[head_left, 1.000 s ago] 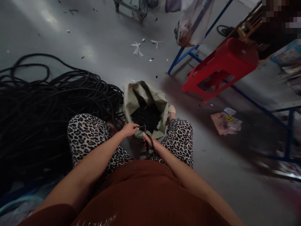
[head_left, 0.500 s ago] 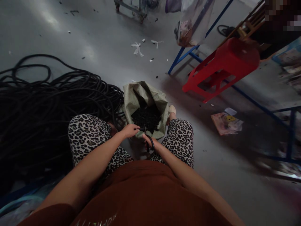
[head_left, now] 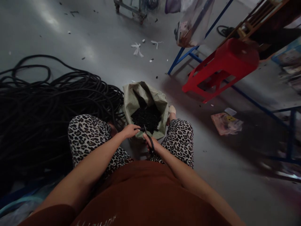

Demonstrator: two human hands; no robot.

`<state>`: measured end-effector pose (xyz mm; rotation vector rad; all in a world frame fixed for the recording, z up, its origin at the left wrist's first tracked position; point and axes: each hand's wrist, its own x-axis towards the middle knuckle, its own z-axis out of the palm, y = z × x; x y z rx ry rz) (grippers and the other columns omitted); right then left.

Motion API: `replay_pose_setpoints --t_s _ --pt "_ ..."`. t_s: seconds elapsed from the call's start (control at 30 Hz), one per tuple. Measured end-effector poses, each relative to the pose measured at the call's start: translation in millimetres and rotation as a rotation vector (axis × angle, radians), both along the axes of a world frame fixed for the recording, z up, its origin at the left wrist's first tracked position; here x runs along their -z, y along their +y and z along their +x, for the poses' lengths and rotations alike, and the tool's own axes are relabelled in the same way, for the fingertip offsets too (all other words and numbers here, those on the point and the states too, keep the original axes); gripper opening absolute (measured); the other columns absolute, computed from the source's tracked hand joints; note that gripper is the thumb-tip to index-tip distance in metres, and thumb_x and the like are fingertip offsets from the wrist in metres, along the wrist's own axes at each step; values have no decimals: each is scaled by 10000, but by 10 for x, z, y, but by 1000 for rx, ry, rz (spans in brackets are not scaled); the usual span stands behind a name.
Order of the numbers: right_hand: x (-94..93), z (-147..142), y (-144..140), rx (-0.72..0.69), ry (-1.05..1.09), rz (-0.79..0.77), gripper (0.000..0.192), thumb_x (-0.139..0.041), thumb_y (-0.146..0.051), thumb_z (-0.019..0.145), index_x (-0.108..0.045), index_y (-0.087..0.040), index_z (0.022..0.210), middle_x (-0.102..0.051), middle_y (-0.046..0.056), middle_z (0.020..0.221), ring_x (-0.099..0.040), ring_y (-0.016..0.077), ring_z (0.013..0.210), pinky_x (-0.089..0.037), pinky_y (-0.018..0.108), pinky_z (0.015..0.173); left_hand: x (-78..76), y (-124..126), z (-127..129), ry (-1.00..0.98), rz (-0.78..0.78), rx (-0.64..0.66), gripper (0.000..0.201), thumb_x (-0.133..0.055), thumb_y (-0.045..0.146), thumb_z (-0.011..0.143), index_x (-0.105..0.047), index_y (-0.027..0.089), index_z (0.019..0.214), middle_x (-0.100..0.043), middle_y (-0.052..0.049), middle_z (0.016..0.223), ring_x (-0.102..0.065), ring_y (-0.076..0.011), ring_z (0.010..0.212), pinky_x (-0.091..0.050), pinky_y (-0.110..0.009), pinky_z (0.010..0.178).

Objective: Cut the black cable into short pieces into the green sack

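Observation:
Between my legs stands a pale green woven sack (head_left: 162, 97), its mouth wide, with many short black pieces (head_left: 147, 117) inside. My left hand (head_left: 130, 131) is closed on a thin black tube (head_left: 140, 128) over the sack's near rim. Black-handled scissors (head_left: 151, 145) are gripped in my right hand (head_left: 150, 142), their blades pointing up beside the tube's end. Whether the blades touch the tube is too small to tell. To the left lies a big heap of long black tubing (head_left: 94, 84), reaching up to the sack.
A red plastic stool (head_left: 235, 62) lies tipped at the right by a blue metal frame (head_left: 175, 64). A printed plastic packet (head_left: 225, 123) lies on the floor at right. White scraps (head_left: 137, 49) and a wheeled trolley (head_left: 131, 9) are farther ahead.
The scissors have turned slightly in my right hand and their handles look closer together. My left hand and the sack stay in place.

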<state>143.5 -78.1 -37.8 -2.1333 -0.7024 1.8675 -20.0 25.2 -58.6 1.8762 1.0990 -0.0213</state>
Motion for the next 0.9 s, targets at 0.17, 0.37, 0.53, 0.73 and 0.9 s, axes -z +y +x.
replay_pose_setpoints --t_s 0.17,0.37,0.53,0.73,0.9 --pt "18 13 -4 -61 -72 20 508 -448 -585 883 -510 -162 608 -438 -18 406 -453 109 312 -363 196 324 -32 -18 20 20 50 18 328 -511 298 834 -714 202 1073 -722 -32 1072 -639 -204 1003 -475 -267 873" --pt "38 24 -17 -90 -96 2 504 -454 -601 880 -540 -164 644 -438 -8 433 -456 124 341 -362 214 338 -8 -15 18 77 68 18 294 -535 321 835 -718 211 1037 -727 -36 1031 -644 -197 952 -476 -259 823" --pt "68 27 -31 -169 -124 15 526 -421 -595 898 -551 -164 625 -436 6 448 -463 132 370 -381 224 373 -3 -10 18 123 72 34 281 -541 306 834 -723 208 1024 -727 -47 1024 -646 -203 944 -473 -263 800" --pt "66 60 -31 -119 -131 -4 513 -432 -599 889 -556 -162 649 -430 -7 451 -456 124 356 -386 222 362 -7 18 16 142 81 11 273 -537 316 839 -729 216 1006 -731 -42 983 -649 -202 912 -473 -256 772" --pt "38 56 -15 -4 -72 -9 498 -438 -612 882 -556 -156 720 -463 -15 476 -468 111 364 -401 204 354 19 50 9 127 90 -58 291 -522 325 844 -720 217 1029 -733 -29 959 -644 -190 898 -475 -255 774"
